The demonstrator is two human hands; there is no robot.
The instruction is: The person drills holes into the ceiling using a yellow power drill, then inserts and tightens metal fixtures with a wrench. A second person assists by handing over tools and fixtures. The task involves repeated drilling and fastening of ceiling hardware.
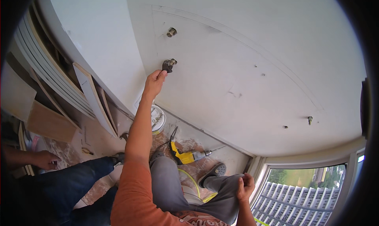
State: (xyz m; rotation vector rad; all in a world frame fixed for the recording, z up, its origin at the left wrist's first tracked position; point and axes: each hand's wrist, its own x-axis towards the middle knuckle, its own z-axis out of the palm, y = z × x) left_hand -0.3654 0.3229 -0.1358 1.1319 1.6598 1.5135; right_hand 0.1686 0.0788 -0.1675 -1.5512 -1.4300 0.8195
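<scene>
My left hand reaches up the white wall and grips a small dark tool, whose exact kind I cannot make out. It sits against a metal anchor bolt that sticks out of the wall. Another metal bolt protrudes a little above. On my bent right knee rests my right hand, its fingers loosely bent and apart with nothing visible in them. Below my left arm, a yellow power drill with a long bit lies on the floor.
A white bucket holding small metal parts stands by the wall's foot. Boards lean at the left. Near them are a co-worker's hand and dark trousers. Another bolt protrudes at the right, near a window.
</scene>
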